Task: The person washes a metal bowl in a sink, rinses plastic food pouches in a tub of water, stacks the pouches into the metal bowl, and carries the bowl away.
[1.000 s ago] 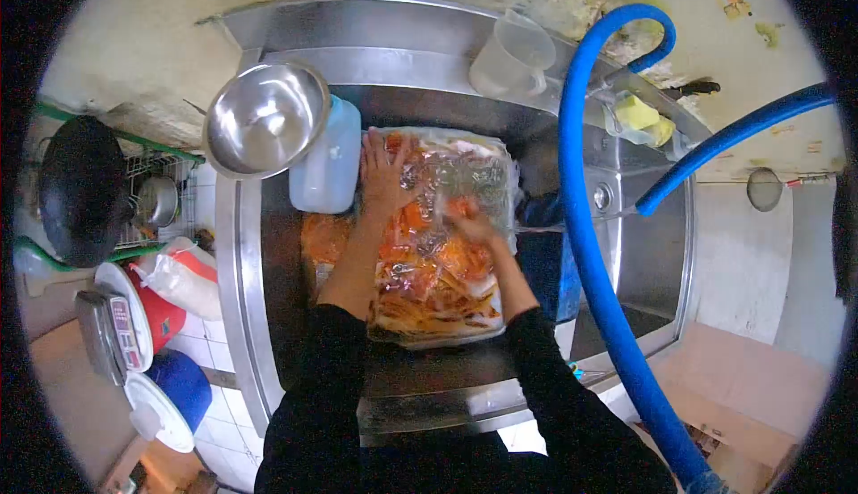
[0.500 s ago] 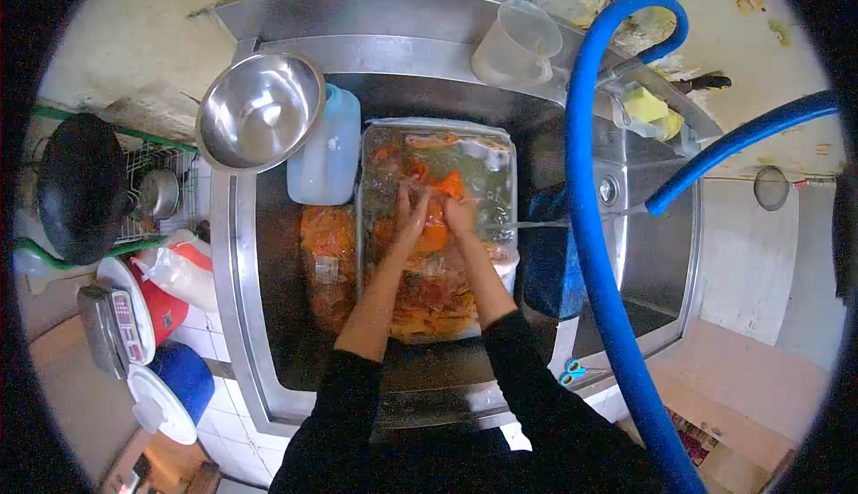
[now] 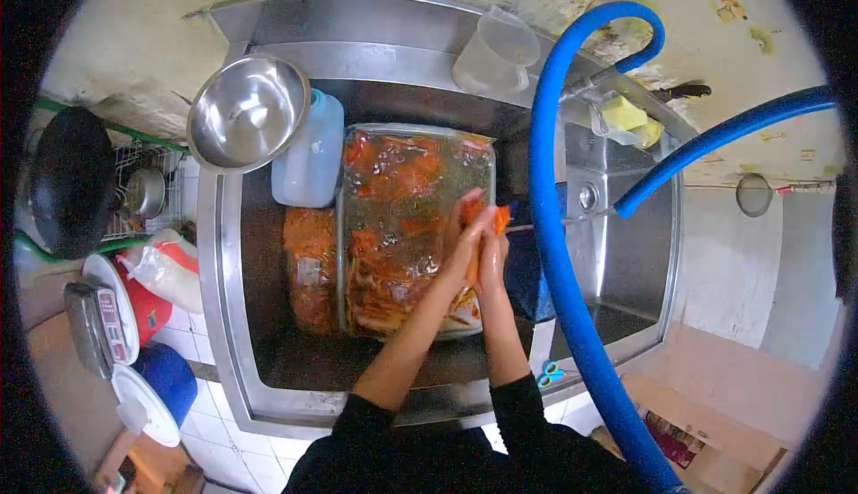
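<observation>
At the right side of a clear rectangular tub [image 3: 340,235], my left hand [image 3: 469,246] and my right hand [image 3: 492,257] are pressed together. Between them is a soft-looking orange piece [image 3: 500,218], its top poking out past the fingers; its exact kind is unclear. A thin stream of water [image 3: 559,221] runs from a blue hose [image 3: 626,205] toward my hands. Water fills the tub, with several orange-red pieces [image 3: 411,172] in it. Most of the held piece is hidden by my palms.
Left of the tub lies a bag of orange pieces [image 3: 310,288], below a pale blue jug [image 3: 308,159] and a steel bowl [image 3: 248,101]. The big blue hose [image 3: 556,253] crosses the sink's right side. A clear pitcher [image 3: 496,52] stands behind; scissors [image 3: 550,374] lie on the front rim.
Both hands have moved right and slightly toward me, from the tub's middle to its right edge. They have come together around the orange piece, now nearer the water stream.
</observation>
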Available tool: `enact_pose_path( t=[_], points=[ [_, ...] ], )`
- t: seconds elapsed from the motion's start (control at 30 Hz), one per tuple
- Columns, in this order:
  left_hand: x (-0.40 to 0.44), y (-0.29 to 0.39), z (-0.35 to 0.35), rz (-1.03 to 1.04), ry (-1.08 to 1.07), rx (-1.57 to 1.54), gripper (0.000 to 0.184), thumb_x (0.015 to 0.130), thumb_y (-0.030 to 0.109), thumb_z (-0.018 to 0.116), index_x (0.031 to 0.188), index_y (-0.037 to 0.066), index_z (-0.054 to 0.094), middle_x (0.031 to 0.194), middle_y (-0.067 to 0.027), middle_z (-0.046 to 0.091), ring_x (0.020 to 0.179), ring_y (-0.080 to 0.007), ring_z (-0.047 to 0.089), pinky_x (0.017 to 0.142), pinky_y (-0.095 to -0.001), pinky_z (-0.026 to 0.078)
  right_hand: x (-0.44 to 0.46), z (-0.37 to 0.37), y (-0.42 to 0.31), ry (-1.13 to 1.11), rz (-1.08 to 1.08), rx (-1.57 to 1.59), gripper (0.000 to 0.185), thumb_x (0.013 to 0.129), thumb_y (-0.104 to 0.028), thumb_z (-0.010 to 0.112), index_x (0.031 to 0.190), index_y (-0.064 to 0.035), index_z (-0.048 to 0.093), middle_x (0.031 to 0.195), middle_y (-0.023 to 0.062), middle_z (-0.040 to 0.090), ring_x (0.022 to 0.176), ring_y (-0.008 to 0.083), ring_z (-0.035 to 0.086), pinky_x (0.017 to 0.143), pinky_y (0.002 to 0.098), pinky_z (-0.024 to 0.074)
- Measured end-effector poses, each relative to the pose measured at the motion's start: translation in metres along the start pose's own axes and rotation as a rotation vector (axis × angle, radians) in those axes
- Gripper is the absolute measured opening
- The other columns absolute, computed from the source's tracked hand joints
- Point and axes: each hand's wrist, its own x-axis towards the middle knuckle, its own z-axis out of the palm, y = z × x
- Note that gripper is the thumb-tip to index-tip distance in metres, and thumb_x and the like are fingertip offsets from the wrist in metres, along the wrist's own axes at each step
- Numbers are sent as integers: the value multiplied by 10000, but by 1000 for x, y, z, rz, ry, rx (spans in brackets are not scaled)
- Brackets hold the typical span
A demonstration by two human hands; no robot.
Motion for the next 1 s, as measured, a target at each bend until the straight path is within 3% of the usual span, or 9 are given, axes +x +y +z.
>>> enact_pose_path(
  t=[0.17, 0.27, 0.47, 0.57, 0.67, 0.77, 0.93, 0.97, 1.0],
  points=[
    [-8, 5, 42, 295, 155, 312, 193, 918, 230, 593, 895, 41, 561, 893, -100, 604, 811, -179, 570, 752, -315, 457, -46, 3, -71, -218, 52, 210, 544, 973, -448, 408, 1323, -34, 447, 1274, 103, 512, 1195, 196, 479, 1024, 317, 352],
    [7, 1, 66, 505, 306, 443, 176, 943, 213, 546, 910, 40, 540, 877, -120, 591, 802, -195, 564, 732, -333, 450, -40, -8, -70, -70, -124, -4, 499, 981, -401, 417, 1322, -39, 450, 1264, 98, 522, 1164, 204, 500, 998, 313, 381],
    [-21, 22, 98, 208, -61, 368, 277, 923, 255, 529, 1092, 37, 511, 855, -128, 529, 907, -318, 546, 824, -415, 419, -12, -16, -96, -63, -240, 159, 461, 940, -315, 542, 1305, -46, 458, 1186, 85, 553, 1086, 169, 527, 944, 312, 417],
    [-54, 37, 113, 713, 113, 1121, 382, 915, 272, 547, 1224, 59, 475, 1028, -161, 571, 941, -255, 561, 885, -391, 437, -6, -23, -103, -68, -266, 133, 467, 931, -306, 551, 1302, -39, 456, 1180, 94, 554, 1077, 176, 531, 943, 320, 417],
    [-47, 43, 109, 912, 27, 905, 423, 920, 260, 560, 1263, 54, 422, 1036, -158, 565, 942, -258, 562, 871, -398, 445, -9, -28, -99, -64, -324, 52, 473, 923, -296, 560, 1299, -31, 453, 1173, 102, 556, 1068, 183, 534, 942, 327, 417],
    [-39, 42, 110, 461, 6, 407, 289, 850, 235, 618, 1072, 72, 528, 931, -111, 561, 914, -265, 548, 801, -377, 434, -36, -22, -99, -60, -403, -51, 479, 914, -287, 570, 1296, -23, 451, 1167, 111, 557, 1059, 189, 538, 941, 334, 416],
    [-1, -30, 75, 852, 124, 1084, 426, 927, 501, 443, 1017, 100, 553, 932, -94, 612, 884, -198, 587, 745, -327, 455, -8, -31, -87, -57, -602, -304, 490, 900, -271, 585, 1291, -11, 447, 1157, 126, 560, 1044, 200, 544, 939, 347, 416],
    [4, -32, 79, 359, -26, 372, 457, 927, 530, 415, 1016, 106, 562, 896, -77, 625, 846, -210, 600, 741, -328, 464, -2, -30, -88, -57, -638, -350, 492, 898, -268, 588, 1290, -8, 446, 1155, 129, 560, 1041, 202, 545, 939, 349, 416],
    [-3, -18, 81, 238, -99, 182, 473, 935, 510, 407, 1050, 78, 559, 956, -87, 615, 893, -211, 597, 798, -329, 464, -1, -28, -87, -60, -688, -415, 494, 895, -265, 591, 1289, -6, 446, 1153, 131, 561, 1038, 205, 546, 939, 352, 416]
  ],
)
